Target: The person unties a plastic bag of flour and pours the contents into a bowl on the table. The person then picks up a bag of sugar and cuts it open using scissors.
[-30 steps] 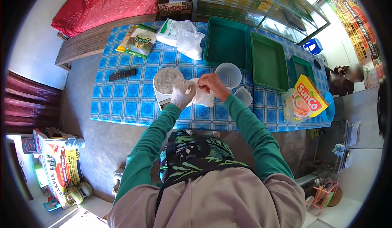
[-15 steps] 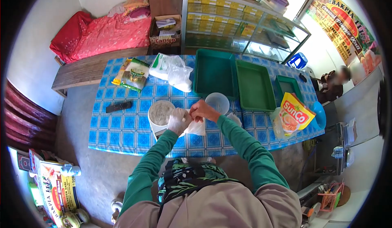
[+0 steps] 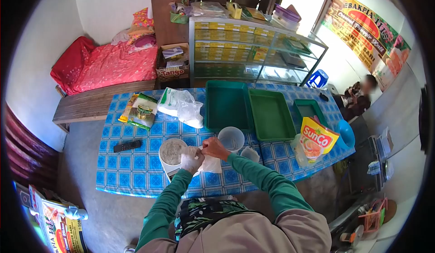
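My left hand [image 3: 192, 159], in a thin whitish glove, is closed beside a round container of pale contents [image 3: 172, 152], which stands on a white scale [image 3: 171, 170]. My bare right hand [image 3: 215, 148] is pinched close against it. Between and below both hands hangs or lies a whitish plastic bag [image 3: 210, 164]; its upper edge is hidden by the fingers. Just right of my right hand stands a clear round tub [image 3: 231, 139], with a smaller clear cup [image 3: 250, 154] below it.
A dark green tray [image 3: 228, 106], a lighter green tray [image 3: 272, 115] and a small green tray [image 3: 310, 111] line the back. A SunCo pouch [image 3: 317, 139], a blue bowl [image 3: 345, 134], a remote [image 3: 128, 146] and packets [image 3: 140, 111] are around. A person [image 3: 358, 98] is at right.
The camera view has tilted up, so the table sits lower and more of the shelf shows. Both hands remain together beside the round container.
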Demonstrator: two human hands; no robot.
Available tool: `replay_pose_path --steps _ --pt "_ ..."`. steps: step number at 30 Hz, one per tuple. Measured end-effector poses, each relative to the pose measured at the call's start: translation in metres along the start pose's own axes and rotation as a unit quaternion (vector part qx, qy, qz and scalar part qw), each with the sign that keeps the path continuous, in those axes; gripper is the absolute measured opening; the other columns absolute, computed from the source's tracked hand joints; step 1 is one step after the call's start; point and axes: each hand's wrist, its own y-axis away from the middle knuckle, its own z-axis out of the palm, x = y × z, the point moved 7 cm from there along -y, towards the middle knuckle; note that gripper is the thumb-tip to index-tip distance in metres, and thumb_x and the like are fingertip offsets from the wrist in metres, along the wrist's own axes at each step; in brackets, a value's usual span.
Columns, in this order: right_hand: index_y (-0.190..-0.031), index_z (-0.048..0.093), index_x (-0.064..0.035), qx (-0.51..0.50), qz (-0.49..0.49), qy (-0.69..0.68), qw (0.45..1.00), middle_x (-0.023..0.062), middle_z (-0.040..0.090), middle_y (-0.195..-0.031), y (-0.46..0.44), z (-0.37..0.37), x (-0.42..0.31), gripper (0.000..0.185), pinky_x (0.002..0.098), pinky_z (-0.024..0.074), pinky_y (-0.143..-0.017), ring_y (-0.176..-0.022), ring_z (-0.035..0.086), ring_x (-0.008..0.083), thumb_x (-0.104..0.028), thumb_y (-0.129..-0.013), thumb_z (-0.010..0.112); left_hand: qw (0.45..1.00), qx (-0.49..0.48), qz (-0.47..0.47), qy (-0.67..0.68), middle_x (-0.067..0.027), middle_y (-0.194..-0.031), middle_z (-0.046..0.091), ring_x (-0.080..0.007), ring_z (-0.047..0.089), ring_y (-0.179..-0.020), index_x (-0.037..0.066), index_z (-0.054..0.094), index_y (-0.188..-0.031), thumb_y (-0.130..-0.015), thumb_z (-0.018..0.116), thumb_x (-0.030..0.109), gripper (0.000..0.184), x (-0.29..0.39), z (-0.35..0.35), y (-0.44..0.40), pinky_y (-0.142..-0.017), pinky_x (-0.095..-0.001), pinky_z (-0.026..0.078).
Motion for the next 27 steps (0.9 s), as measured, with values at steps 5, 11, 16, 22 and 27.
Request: replay_pose_path --steps 5,11,16,22,27 --pt "-0.063 0.066 -0.0103 -0.045 -0.151 0.215 0.964 0.0090 0.063 -0.068 0.000 0.016 0.003 0.013 0.0369 0.0510 -0.059 -0.065 0.064 0.0263 -0.020 -0.054 0.068 0.997 -0.031 0.018 0.062 -0.0106 -0.078 0.061 -0.0288 0.060 -0.073 0.005 0.064 -0.080 -0.072 0.064 0.007 0.009 0.004 -0.006 -0.014 -0.067 -0.0389 0.048" --pt "-0.067 0.069 -0.0162 -0.030 0.140 -0.033 0.989 0.0042 0.062 -0.070 0.001 0.017 0.020 0.013 0.0343 0.0510 -0.062 -0.069 0.064 0.0232 -0.019 -0.055 0.068 0.992 -0.116 0.019 0.045 -0.0113 -0.074 0.060 -0.0295 0.059 -0.075 0.005 0.063 -0.076 -0.070 0.065 0.011 0.010 0.015 -0.015 -0.024 -0.066 -0.0402 0.048" --pt "-0.069 0.069 -0.0159 -0.028 -0.106 0.133 0.985 0.0036 0.061 -0.069 0.006 0.010 -0.012 0.013 0.0328 0.0510 -0.063 -0.068 0.064 0.0222 -0.017 -0.056 0.068 0.983 -0.130 0.103 -0.076 -0.0125 -0.072 0.057 -0.0308 0.055 -0.069 0.004 0.057 -0.067 -0.071 0.060 0.016 0.013 0.022 -0.008 -0.020 -0.062 -0.0440 0.045" --pt "-0.067 0.067 -0.0095 -0.028 0.045 -0.027 0.998 0.0070 0.062 -0.064 0.004 0.005 -0.003 0.011 0.0365 0.0504 -0.062 -0.065 0.063 0.0259 -0.016 -0.059 0.067 0.982 -0.039 0.156 -0.103 -0.0122 -0.065 0.051 -0.0326 0.051 -0.067 0.006 0.051 -0.063 -0.066 0.060 0.012 0.011 0.031 -0.010 -0.019 -0.061 -0.0449 0.043" --pt "-0.061 0.062 -0.0039 0.066 0.071 -0.084 0.992 0.0107 0.062 -0.060 0.010 0.004 0.008 0.014 0.0402 0.0493 -0.062 -0.062 0.061 0.0306 -0.017 -0.061 0.067 0.988 0.053 0.126 -0.066 -0.0124 -0.064 0.050 -0.0337 0.051 -0.065 0.006 0.050 -0.062 -0.062 0.063 0.006 0.013 0.015 -0.010 -0.003 -0.059 -0.0457 0.042"
